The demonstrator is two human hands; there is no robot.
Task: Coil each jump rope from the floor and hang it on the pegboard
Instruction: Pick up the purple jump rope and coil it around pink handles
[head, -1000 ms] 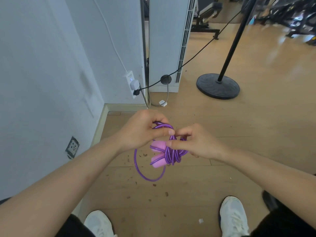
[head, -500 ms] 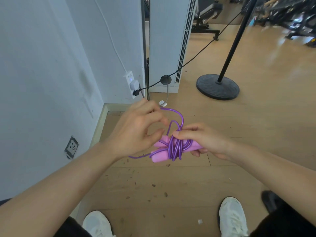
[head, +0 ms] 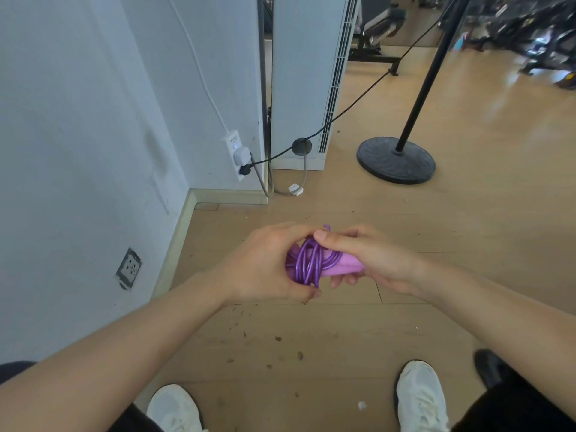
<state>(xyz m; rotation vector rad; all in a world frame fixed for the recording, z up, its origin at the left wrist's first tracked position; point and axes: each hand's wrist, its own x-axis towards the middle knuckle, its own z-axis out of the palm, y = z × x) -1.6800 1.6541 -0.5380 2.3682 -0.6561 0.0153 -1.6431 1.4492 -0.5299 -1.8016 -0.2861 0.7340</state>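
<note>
While left grip [head: 265, 266], right grip [head: 374, 257] clutch one jump rope [head: 308, 260] | shoes [head: 420, 397]: 2

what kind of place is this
Most likely a gym or fitness room: dark exercise machines and a workout bench stand at the far end of the wooden floor, plus a coiled purple jump rope.

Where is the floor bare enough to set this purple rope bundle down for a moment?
Widest bare floor lies right of the rope bundle, between the stand base and the right shoe. From there to the left shoe is free but speckled with debris. Crowded: the corner by the power strip, cords trailing past the white unit.
</note>
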